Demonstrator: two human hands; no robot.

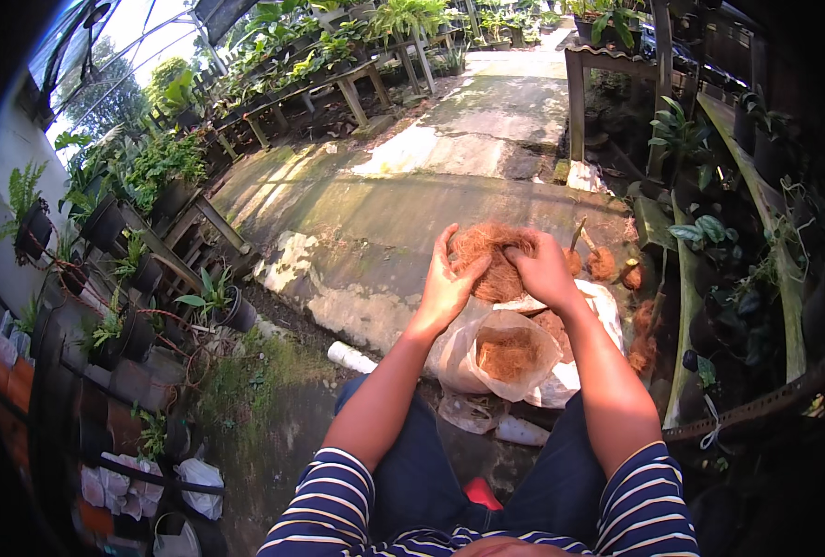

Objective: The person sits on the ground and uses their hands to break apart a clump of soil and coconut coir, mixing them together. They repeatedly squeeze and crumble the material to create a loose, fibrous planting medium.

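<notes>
Between my two hands is a loose clump of brown coconut fibre (497,275), held up in front of me. My left hand (450,278) grips its left side, thumb across the front. On the other side my right hand (541,268) has its thumb pressed into the fibre near the top. Below the clump, a translucent plastic sack (454,358) gapes open, with more coconut fibre (508,354) inside. A white bag (604,306) lies behind it to the right, partly hidden by my right forearm.
Several fibre-wrapped plant cuttings (600,263) lie on the concrete floor (384,209) at right. A white cylinder (351,357) rests left of the sack. Potted plants (235,310) line the left, and a wooden bench (349,76) with plants stands behind. Mossy planks (687,299) edge the right.
</notes>
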